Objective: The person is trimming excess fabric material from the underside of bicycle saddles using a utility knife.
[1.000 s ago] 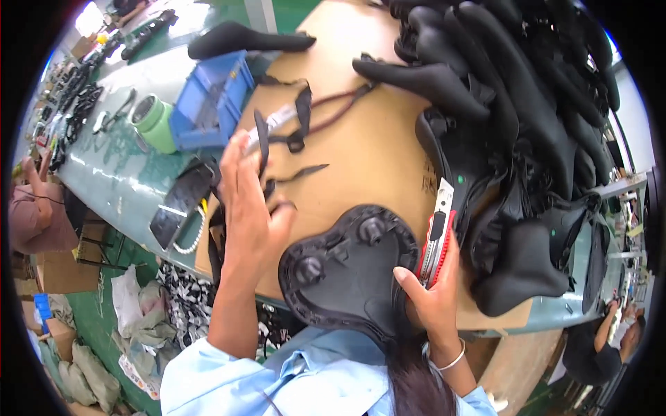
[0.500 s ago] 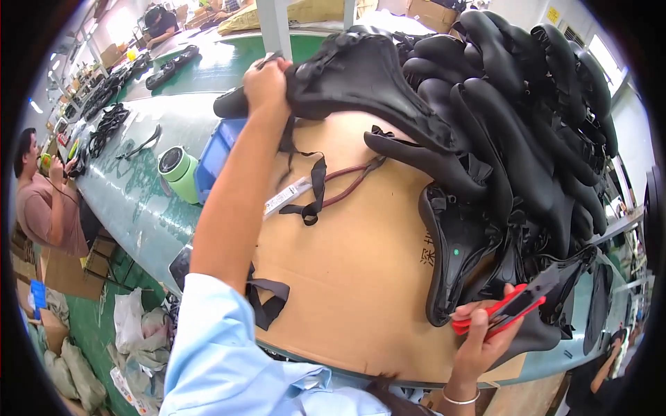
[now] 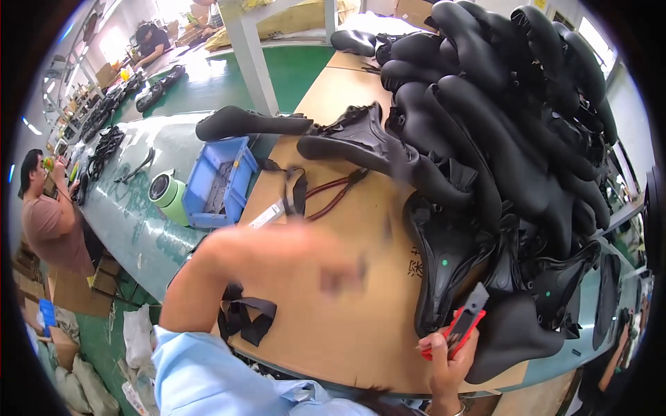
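Observation:
My right hand (image 3: 451,357) grips a red utility knife (image 3: 463,329), its grey blade pointing up and away from me. Over the cardboard (image 3: 347,333), my left hand (image 3: 298,256) is smeared by motion; a small dark blur shows at its fingertips, and I cannot make out whether it holds anything. Beyond it lies a black bicycle saddle (image 3: 354,142) with its underside up. Another upturned saddle (image 3: 440,267), with a green dot inside, rests just past the knife.
Black saddles (image 3: 499,132) are heaped high on the right. A blue bin (image 3: 244,184) and a green round container (image 3: 168,197) stand at left. Black straps (image 3: 253,319) and a dark red-handled tool (image 3: 329,191) lie on the cardboard. Other people (image 3: 52,215) work at left and far back.
My left hand has let go of the saddle, now lying on the cardboard, and swung back toward me. The knife in my right hand has shifted left and points more upright.

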Motion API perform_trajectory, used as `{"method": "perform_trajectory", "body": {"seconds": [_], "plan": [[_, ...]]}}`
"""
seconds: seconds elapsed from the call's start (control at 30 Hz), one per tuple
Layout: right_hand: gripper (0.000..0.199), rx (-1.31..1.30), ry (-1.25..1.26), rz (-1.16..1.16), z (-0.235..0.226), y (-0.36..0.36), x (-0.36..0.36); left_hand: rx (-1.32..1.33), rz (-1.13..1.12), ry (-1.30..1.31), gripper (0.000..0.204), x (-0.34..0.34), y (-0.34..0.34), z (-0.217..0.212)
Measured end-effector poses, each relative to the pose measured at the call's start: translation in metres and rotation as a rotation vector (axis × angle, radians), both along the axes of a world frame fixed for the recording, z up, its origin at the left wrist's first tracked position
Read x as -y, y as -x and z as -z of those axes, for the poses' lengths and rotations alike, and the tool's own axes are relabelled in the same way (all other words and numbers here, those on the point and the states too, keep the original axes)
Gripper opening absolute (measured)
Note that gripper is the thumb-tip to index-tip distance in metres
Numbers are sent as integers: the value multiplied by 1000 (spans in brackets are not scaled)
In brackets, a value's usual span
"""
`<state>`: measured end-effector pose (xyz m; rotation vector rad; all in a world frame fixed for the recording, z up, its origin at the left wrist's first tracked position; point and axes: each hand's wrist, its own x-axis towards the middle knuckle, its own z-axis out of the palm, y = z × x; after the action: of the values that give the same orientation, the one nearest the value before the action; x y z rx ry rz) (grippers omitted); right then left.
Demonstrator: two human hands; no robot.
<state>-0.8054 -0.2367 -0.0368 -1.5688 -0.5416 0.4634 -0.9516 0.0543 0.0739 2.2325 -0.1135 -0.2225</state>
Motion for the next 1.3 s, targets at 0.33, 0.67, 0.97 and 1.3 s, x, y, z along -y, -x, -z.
{"method": "perform_trajectory", "body": {"seconds": [0.33,0.67,0.97,1.3], "plan": [[36,23,-14,-84,23,5,-2,664,-608,-930,66,-54,-85,69],[30,339,-18,-138,50,3,8,1191,-537,-947,46,-123,-104,30],[31,354,20,-101,50,2,7,345,-524,-698,42,-100,-131,82],[38,406,157,-33,27,20,17,-122,-958,778,50,43,-139,114]]}}
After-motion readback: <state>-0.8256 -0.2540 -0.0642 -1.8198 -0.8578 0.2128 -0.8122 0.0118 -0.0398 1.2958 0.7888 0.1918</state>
